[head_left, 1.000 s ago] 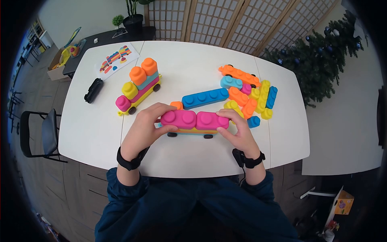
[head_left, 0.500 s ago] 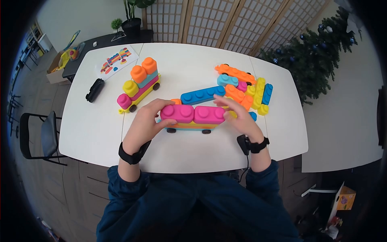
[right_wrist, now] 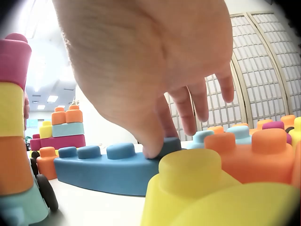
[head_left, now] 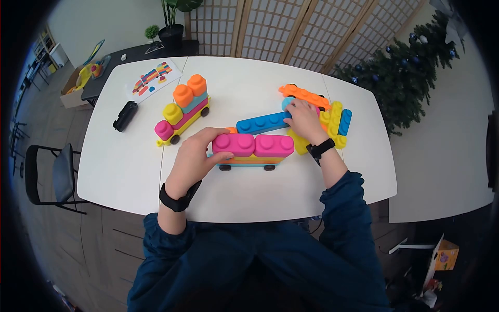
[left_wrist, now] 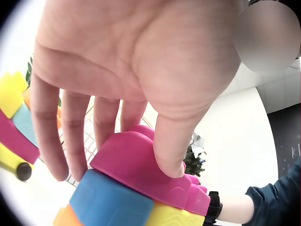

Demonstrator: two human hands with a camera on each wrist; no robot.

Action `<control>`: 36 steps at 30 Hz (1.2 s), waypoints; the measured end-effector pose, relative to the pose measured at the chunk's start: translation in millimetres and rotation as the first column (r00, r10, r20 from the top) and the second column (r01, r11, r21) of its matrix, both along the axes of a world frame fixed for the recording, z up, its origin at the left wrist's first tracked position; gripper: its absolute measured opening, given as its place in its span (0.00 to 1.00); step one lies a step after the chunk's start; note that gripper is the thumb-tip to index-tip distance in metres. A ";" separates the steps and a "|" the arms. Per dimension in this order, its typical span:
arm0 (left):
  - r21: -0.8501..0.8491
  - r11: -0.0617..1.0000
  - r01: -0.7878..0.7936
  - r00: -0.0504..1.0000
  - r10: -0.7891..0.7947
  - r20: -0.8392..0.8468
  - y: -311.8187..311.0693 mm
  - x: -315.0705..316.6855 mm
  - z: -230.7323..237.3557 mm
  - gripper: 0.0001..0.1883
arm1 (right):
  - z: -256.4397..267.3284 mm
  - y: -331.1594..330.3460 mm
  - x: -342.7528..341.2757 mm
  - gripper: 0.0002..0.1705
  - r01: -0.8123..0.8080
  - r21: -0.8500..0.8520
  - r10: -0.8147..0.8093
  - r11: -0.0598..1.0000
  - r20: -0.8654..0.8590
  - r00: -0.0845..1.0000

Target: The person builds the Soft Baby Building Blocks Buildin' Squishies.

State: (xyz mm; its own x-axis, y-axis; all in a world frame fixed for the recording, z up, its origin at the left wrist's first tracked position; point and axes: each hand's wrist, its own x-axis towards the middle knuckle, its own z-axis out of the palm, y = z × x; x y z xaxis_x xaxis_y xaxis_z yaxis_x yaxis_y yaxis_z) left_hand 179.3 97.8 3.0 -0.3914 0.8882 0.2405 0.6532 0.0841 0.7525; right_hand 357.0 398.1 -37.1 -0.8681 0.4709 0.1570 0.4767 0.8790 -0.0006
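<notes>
On the table (head_left: 291, 197), the blue bar (head_left: 260, 124) lies mostly leftward from the right hand (head_left: 305, 122), the nearer one, its long axis slightly slanted, left to right. Its right end is pinched by narrowed fingers. A pink block (head_left: 234, 145) is gripped by the left hand (head_left: 192, 153). Earlier, the other pink block (head_left: 274, 146) was held by the right.

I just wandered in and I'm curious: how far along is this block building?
One wheeled stack, at the left, looks done. The left hand grips a second stack, already topped with two pink blocks; the right hand pinches the long blue block's end. Probably left: the orange wheeled base, with nothing stacked on it, and the loose blocks beside it.
</notes>
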 end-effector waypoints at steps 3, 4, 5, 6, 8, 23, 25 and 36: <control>-0.012 1.000 0.018 1.000 -0.018 -0.007 0.7 -1.5 -1.6 0.27 | 8.4 -2.5 0.3 0.18 -0.001 -0.064 -0.004 0.998 -0.074 0.997; 0.001 1.000 0.025 1.000 -0.025 -0.013 0.9 -2.1 -2.0 0.27 | 14.4 -4.2 0.5 0.19 0.008 -0.150 -0.030 0.989 -0.142 0.989; 0.003 1.000 0.025 1.000 -0.025 -0.011 0.7 -2.5 -0.5 0.27 | 25.0 -9.8 1.0 0.19 0.008 -0.148 -0.029 0.989 -0.140 0.990; 0.007 0.999 0.033 0.999 -0.033 -0.029 0.2 -3.2 2.4 0.26 | 35.4 -15.9 3.1 0.20 0.058 -0.232 -0.104 0.971 -0.191 0.976; 0.011 0.999 0.041 0.998 -0.040 -0.048 -0.4 -4.0 3.3 0.26 | 50.0 -25.5 8.9 0.20 0.102 -0.317 -0.182 0.943 -0.235 0.955; 0.259 0.961 -0.092 0.988 0.055 0.146 -0.1 -3.0 6.1 0.24 | 41.1 -91.1 45.4 0.15 -0.487 -0.635 -0.208 0.599 -0.711 0.672; 0.257 0.961 -0.098 0.989 0.066 0.130 0.3 -1.6 7.6 0.21 | 37.2 -91.9 44.1 0.15 -0.478 -0.629 -0.195 0.613 -0.707 0.680; 0.127 0.982 -0.138 0.980 0.117 0.158 -5.4 2.5 -1.4 0.21 | 28.6 -98.1 45.3 0.16 -0.430 -0.627 -0.185 0.649 -0.679 0.710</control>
